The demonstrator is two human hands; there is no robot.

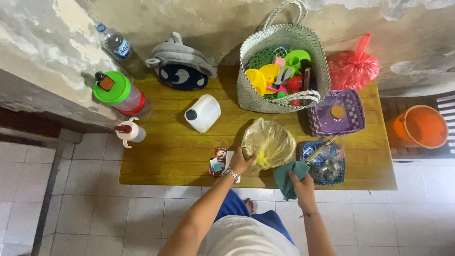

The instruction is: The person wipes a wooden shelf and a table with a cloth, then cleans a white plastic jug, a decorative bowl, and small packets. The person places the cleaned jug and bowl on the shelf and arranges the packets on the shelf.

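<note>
Hands first: your left hand (241,162) has its fingers curled closed around the knotted near edge of a yellowish plastic bag (268,141), which sits on the wooden table (166,151) near its near edge, roughly at the middle. Your right hand (301,185) is closed on a teal cloth (287,176), pinching it against the near edge of the table just right of the bag; the cloth hangs partly over the edge.

Just left of your left hand lie a few small packets (217,162). Right of the cloth stands a blue woven basket (323,162) holding small metal pieces, and beyond it a purple woven basket (336,113). Farther back, a large pale green woven basket (283,61) is full of coloured plastic toys, with a red plastic bag (353,66) to its right. A white jug (203,113) lies left of centre. At the far left stand a green-lidded jar (119,94), a clear water bottle (113,43) and a small white bottle (129,131). An orange bucket (423,125) sits off the table to the right.
</note>
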